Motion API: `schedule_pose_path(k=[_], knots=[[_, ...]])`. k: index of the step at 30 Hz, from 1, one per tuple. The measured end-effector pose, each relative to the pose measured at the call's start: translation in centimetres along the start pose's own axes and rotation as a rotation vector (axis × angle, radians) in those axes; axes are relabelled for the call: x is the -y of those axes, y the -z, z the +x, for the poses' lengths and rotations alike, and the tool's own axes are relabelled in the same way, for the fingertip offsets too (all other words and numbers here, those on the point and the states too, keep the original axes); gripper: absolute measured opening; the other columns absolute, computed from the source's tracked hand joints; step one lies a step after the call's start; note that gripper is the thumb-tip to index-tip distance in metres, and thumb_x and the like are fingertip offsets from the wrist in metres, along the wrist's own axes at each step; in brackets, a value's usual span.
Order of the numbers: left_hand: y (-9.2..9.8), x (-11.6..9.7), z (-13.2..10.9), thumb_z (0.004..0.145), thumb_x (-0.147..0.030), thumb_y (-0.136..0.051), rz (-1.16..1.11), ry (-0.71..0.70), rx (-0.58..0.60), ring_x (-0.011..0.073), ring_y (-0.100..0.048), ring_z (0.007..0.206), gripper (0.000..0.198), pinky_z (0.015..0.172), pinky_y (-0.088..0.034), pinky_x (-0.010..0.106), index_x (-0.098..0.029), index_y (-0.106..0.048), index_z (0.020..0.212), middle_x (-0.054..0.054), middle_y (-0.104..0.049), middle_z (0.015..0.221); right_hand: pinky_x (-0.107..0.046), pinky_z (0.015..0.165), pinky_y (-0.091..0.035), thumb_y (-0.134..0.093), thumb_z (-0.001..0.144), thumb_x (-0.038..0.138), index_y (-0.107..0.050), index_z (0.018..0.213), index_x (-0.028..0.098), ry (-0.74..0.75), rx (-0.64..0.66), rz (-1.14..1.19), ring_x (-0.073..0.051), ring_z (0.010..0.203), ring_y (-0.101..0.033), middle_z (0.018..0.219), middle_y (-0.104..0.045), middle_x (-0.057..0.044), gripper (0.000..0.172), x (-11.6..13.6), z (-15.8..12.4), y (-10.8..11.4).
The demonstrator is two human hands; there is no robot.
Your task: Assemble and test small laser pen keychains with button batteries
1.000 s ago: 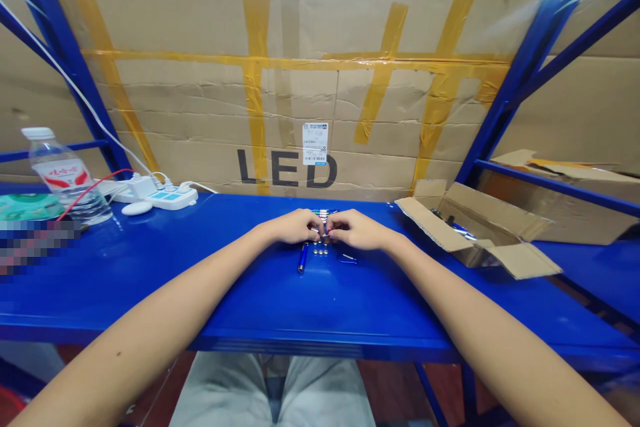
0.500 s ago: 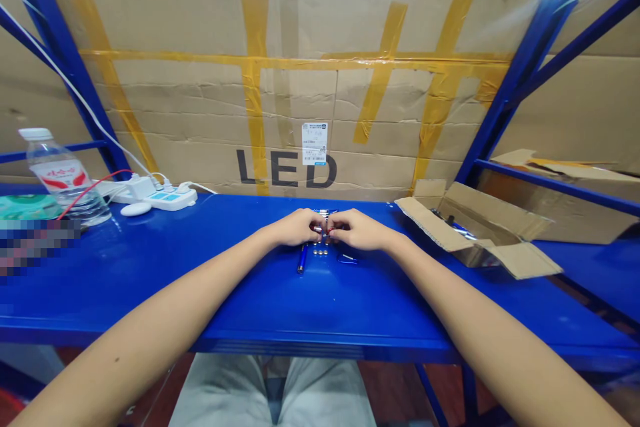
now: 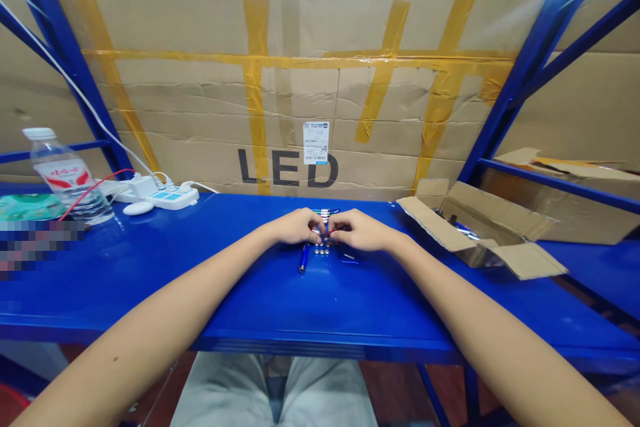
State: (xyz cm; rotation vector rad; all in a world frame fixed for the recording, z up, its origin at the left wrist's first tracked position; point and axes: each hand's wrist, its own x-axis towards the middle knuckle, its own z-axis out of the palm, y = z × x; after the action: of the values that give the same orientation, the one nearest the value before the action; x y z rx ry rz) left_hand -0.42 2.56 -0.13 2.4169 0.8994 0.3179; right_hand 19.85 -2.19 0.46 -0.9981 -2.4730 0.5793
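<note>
On the worktop (image 3: 200, 280), centre, left hand (image 3: 295, 227) and right hand (image 3: 360, 230) both pinch closed on one small metal part (image 3: 323, 233); a slipping fingertip could drop it among the loose silver pieces (image 3: 321, 251) just nearer, beside the blue pen torch (image 3: 303, 258)

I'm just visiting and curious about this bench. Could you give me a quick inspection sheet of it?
Surface: glossy blue shelf.
Job's things: small part pinched between both hands, too small to identify; blue tube and small metal cells lie just in front of the hands.
Clutter: bottle, green pack and white puck at left; open box at right.
Hands: left hand and right hand, fingertips meeting on the small part.
Cables: power strip; white cable along the post; red wire by the bottle.
Surroundings: taped cardboard marked LED; blue rack posts.
</note>
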Motion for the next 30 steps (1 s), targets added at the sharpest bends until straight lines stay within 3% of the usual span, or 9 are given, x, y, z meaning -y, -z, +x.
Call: schedule_pose_path(k=[30], knots=[[0.04, -0.66, -0.31, 0.067, -0.026, -0.069, 0.018, 0.007, 0.031, 0.0169, -0.057, 0.079, 0.029, 0.070, -0.039, 0.025, -0.015, -0.072, 0.094, 0.000, -0.066, 0.082, -0.025, 0.064, -0.038, -0.050, 0.081, 0.015, -0.063, 0.082, 0.016, -0.006, 0.043, 0.012, -0.014, 0.067, -0.052, 0.075, -0.064, -0.001, 0.014, 0.57, 0.00, 0.07]])
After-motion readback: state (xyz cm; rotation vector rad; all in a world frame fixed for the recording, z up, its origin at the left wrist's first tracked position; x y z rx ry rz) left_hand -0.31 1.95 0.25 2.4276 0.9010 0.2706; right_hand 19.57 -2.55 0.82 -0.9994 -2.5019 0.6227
